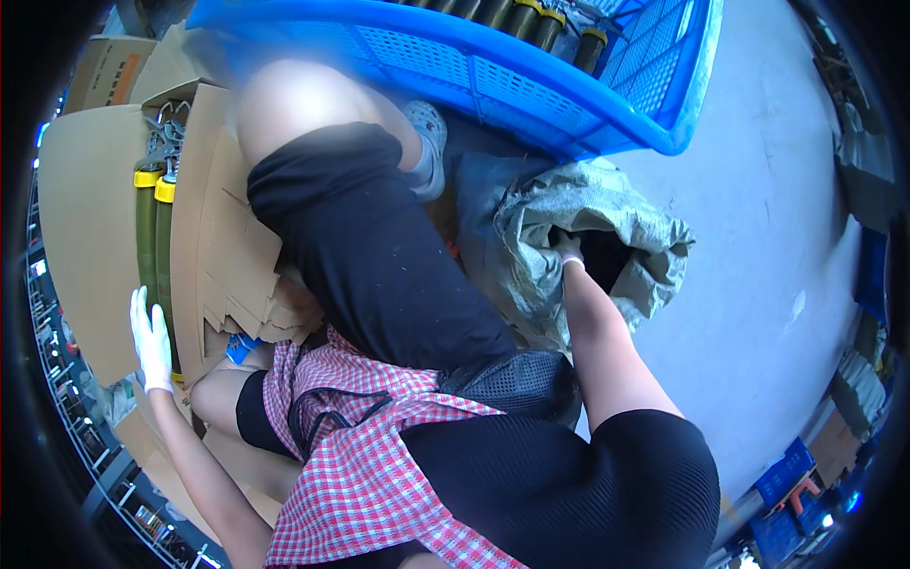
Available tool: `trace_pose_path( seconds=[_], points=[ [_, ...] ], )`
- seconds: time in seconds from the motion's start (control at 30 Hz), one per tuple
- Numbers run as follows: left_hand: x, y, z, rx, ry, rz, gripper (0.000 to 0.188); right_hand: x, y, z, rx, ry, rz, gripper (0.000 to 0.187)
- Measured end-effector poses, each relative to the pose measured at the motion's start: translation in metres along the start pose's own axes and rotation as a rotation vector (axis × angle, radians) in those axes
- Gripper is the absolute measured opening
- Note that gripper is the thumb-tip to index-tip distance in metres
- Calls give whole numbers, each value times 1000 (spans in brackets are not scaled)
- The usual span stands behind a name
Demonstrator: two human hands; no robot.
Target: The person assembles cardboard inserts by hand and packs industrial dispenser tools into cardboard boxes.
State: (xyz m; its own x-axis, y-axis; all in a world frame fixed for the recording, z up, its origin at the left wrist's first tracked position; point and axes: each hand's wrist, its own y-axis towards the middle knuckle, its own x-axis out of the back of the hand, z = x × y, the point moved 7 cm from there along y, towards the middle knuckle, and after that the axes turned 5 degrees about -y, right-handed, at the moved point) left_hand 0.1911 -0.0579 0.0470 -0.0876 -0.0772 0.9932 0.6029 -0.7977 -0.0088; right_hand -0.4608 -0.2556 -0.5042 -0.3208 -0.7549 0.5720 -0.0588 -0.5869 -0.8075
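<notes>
white-gloved left hand (152, 343): fingers extended, beside olive-green tubes with yellow collars (163, 242) in an open brown cardboard box (90, 209), the hand partly hiding them. right hand (569, 250): inside the mouth of a pale-green woven plastic sack (630, 204), fingers obscured, grip impossible to tell; the sack's interior is too dark to read.

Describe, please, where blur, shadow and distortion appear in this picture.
Head view: haze blurs the upper knee and left end of the blue crate; head view: deep shadow inside the woven sack; head view: fisheye curves the crate's rim, corners are black.
</notes>
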Motion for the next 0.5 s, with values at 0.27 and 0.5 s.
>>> trace_pose_path(
  seconds=[0.27, 0.5],
  points=[
    [-4, 1, -65, -99, -230, -2, 37, 72, -40, -60, 339, -12, -338, 27],
    [39, -24, -200, -414, -278, -339, 30, 167, -193, -20, 413, 759, -355, 34]
  ],
)
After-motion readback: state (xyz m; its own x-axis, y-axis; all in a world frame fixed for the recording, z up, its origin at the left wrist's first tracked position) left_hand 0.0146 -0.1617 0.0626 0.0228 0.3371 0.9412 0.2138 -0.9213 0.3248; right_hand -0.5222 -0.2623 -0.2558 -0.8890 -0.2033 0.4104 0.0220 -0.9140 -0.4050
